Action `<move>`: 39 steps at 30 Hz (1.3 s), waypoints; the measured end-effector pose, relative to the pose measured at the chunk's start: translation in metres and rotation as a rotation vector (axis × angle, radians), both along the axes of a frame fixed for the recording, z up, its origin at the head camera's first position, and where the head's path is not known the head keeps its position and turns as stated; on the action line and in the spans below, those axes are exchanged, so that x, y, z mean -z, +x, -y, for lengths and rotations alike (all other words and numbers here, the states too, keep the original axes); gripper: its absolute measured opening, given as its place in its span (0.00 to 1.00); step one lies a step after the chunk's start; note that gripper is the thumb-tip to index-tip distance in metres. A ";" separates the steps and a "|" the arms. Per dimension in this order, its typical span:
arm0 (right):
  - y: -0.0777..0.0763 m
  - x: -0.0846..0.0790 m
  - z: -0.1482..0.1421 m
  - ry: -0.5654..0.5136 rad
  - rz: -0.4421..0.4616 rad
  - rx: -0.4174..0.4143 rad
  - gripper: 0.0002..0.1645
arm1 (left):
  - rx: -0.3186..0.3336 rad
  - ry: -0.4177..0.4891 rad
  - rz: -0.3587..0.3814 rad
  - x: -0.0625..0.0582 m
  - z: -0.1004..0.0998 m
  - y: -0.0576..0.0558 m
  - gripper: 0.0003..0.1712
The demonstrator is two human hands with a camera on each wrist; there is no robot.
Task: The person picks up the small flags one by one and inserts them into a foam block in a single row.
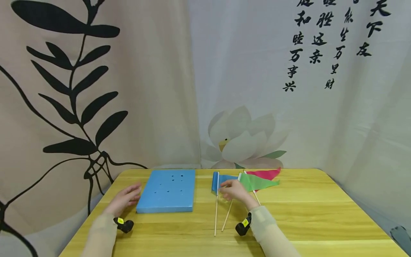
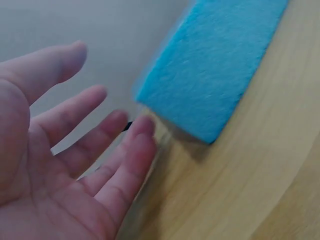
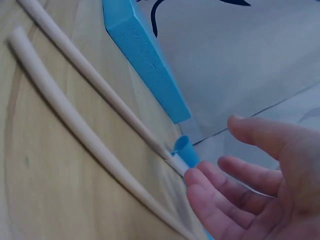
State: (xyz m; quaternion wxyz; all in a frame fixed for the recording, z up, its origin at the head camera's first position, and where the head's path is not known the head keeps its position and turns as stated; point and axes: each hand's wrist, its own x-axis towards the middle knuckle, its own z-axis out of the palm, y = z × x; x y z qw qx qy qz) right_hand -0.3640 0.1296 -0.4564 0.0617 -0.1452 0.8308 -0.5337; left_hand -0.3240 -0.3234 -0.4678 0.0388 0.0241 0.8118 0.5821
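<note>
A flat blue foam block (image 1: 170,200) with several small holes in its top lies on the left half of the table. My left hand (image 1: 126,196) hovers beside its left edge, fingers spread and relaxed; the left wrist view shows the palm empty near the block's corner (image 2: 215,75). Right of the block lie three small flags on wooden sticks: a blue flag (image 1: 214,182), a green flag (image 1: 258,182) and a red flag (image 1: 269,174). Over the blue and green ones is my right hand (image 1: 236,190), its fingers loosely bent with nothing in them. Its fingertips overlap the blue flag's stick (image 3: 95,80) end in the right wrist view.
The wooden table (image 1: 305,214) reaches out to the right of the flags. Behind its far edge hangs a pale curtain (image 1: 160,89) printed with dark leaves, a lotus and writing. Each wrist carries a small black camera (image 1: 243,225).
</note>
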 end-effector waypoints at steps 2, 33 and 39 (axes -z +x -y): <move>-0.001 0.004 0.004 -0.024 0.039 -0.002 0.22 | 0.003 0.018 0.013 0.003 0.003 0.002 0.37; 0.009 0.022 0.029 0.057 0.021 0.096 0.23 | -0.034 -0.036 0.031 0.017 0.006 0.013 0.39; 0.012 0.024 0.027 0.109 -0.023 0.102 0.25 | -0.044 -0.053 0.033 0.020 0.002 0.012 0.37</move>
